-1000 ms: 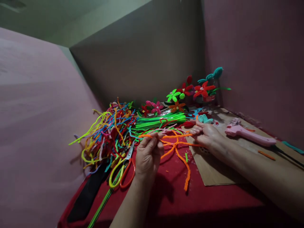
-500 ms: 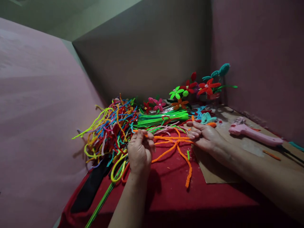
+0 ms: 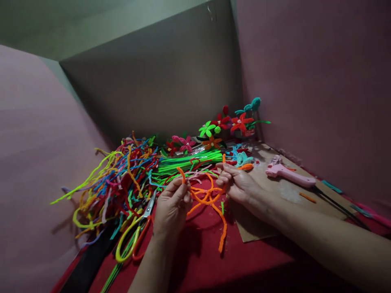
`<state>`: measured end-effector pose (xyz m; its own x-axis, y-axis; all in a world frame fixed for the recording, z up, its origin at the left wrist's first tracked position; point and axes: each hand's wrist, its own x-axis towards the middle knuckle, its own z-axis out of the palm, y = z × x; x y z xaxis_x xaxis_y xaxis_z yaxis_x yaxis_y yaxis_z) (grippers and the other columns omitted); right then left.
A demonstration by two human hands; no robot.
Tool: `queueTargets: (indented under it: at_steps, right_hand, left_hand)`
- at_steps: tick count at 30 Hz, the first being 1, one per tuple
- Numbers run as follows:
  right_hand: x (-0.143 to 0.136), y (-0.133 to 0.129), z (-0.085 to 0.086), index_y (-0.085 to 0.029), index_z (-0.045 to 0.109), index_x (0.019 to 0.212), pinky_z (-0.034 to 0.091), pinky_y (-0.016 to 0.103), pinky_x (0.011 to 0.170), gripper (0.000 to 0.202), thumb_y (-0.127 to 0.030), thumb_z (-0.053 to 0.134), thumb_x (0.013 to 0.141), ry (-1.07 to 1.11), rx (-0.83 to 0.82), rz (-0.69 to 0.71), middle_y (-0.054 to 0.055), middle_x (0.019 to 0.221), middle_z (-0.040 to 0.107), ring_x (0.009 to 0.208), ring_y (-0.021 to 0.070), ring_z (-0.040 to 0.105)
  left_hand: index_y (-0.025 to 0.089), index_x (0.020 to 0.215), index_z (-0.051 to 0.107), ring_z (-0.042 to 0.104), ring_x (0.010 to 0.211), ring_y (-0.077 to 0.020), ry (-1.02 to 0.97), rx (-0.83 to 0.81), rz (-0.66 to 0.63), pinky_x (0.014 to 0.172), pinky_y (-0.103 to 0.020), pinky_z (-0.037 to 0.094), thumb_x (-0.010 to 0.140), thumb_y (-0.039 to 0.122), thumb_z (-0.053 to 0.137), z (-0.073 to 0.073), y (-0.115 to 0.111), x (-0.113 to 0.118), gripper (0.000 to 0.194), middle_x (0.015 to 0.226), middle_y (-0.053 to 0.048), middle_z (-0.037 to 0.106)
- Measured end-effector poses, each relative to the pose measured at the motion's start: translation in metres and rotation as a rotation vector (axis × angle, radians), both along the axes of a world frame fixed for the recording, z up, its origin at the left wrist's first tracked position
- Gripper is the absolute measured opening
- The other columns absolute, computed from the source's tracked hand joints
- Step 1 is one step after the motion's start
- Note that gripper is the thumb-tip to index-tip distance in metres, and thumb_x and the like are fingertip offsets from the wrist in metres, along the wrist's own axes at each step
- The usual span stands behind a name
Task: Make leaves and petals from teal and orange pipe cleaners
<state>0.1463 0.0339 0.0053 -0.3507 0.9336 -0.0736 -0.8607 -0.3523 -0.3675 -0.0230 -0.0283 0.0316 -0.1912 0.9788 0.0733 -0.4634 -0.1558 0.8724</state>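
My left hand (image 3: 173, 201) is closed, with an orange pipe cleaner (image 3: 182, 175) pinched between thumb and fingers; its tip sticks up above them. My right hand (image 3: 236, 182) is also closed in a pinch on an orange pipe cleaner (image 3: 224, 158), whose short end points upward. Between and below the hands, several orange pipe cleaners (image 3: 222, 232) cross in a loose tangle over the red cloth (image 3: 201, 260). Whether both hands hold the same strand cannot be made out, as the fingers hide parts of it.
A heap of mixed pipe cleaners (image 3: 116, 183) lies left, beside yellow-and-red-handled scissors (image 3: 142, 228). Behind are a green bundle (image 3: 195, 159) and fuzzy flowers (image 3: 241, 122). A pink glue gun (image 3: 290, 174) with a black cord rests on a brown board (image 3: 253, 228) at right.
The orange strands stretched between my hands have gone slack and curved. An orange end now stands up from my left hand. The view has turned, shifting the scene left and slightly down.
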Motion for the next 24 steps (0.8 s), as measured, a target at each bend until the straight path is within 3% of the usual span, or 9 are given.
queueTargets:
  at_steps: [5, 7, 9, 12, 15, 19, 24]
  right_hand:
    - [0.0, 0.003, -0.002, -0.02, 0.052, 0.074, 0.035, 0.021, 0.04, 0.013, -0.014, 0.047, 0.084, 0.007, -0.002, -0.015, -0.007, 0.044, 0.031, 0.039, 0.0079, 0.031]
    - [0.001, 0.004, -0.001, -0.019, 0.05, 0.072, 0.033, 0.02, 0.039, 0.014, -0.015, 0.047, 0.085, 0.015, 0.001, -0.01, -0.006, 0.045, 0.033, 0.039, 0.007, 0.03]
    - [0.002, 0.006, 0.0, -0.018, 0.048, 0.07, 0.03, 0.019, 0.038, 0.016, -0.016, 0.046, 0.086, 0.026, 0.001, -0.014, -0.006, 0.045, 0.034, 0.038, 0.0059, 0.029]
    - [0.005, 0.008, 0.004, -0.018, 0.045, 0.068, 0.027, 0.018, 0.038, 0.019, -0.018, 0.045, 0.087, 0.048, -0.018, -0.047, -0.007, 0.045, 0.032, 0.038, 0.0052, 0.027]
    - [0.009, 0.011, 0.009, -0.019, 0.045, 0.069, 0.027, 0.017, 0.038, 0.018, -0.018, 0.045, 0.087, 0.077, -0.037, -0.068, -0.007, 0.045, 0.031, 0.037, 0.0056, 0.026]
    - [0.012, 0.016, 0.012, -0.019, 0.048, 0.073, 0.028, 0.017, 0.038, 0.018, -0.017, 0.04, 0.089, 0.093, -0.049, -0.092, -0.007, 0.043, 0.029, 0.037, 0.0064, 0.026]
    - [0.012, 0.016, 0.009, -0.017, 0.052, 0.077, 0.033, 0.019, 0.042, 0.018, -0.017, 0.038, 0.088, 0.031, 0.018, -0.094, -0.005, 0.043, 0.036, 0.039, 0.0075, 0.033]
  left_hand:
    - [0.017, 0.081, 0.063, 0.038, 0.036, 0.0015, 0.013, 0.056, 0.112, 0.034, -0.009, 0.031, 0.06, 0.013, 0.075, -0.002, 0.001, -0.003, 0.025, 0.063, 0.004, 0.06]
    - [0.014, 0.083, 0.064, 0.042, 0.036, -0.0024, 0.143, -0.07, -0.049, 0.033, -0.012, 0.032, 0.063, 0.016, 0.073, -0.006, 0.002, 0.0, 0.022, 0.053, 0.004, 0.056]
    - [0.011, 0.084, 0.065, 0.05, 0.043, -0.0062, 0.24, -0.096, -0.177, 0.039, -0.015, 0.04, 0.065, 0.018, 0.071, -0.01, 0.001, 0.004, 0.021, 0.055, 0.0, 0.059]
    - [0.01, 0.093, 0.065, 0.057, 0.056, -0.0083, 0.262, -0.048, -0.178, 0.051, -0.017, 0.046, 0.064, 0.015, 0.071, -0.012, -0.001, 0.011, 0.03, 0.073, -0.005, 0.064]
    - [0.011, 0.099, 0.063, 0.059, 0.062, -0.0092, 0.275, -0.174, -0.171, 0.055, -0.018, 0.048, 0.057, 0.011, 0.075, -0.01, -0.005, 0.014, 0.043, 0.083, -0.005, 0.064]
    - [0.01, 0.095, 0.065, 0.052, 0.049, -0.0063, 0.318, -0.284, -0.265, 0.04, -0.016, 0.041, 0.06, 0.018, 0.076, -0.015, -0.011, 0.016, 0.039, 0.069, -0.002, 0.061]
    - [0.008, 0.082, 0.066, 0.051, 0.045, -0.0065, 0.316, -0.13, -0.145, 0.036, -0.016, 0.04, 0.067, 0.031, 0.07, -0.011, -0.006, 0.016, 0.028, 0.065, -0.004, 0.063]
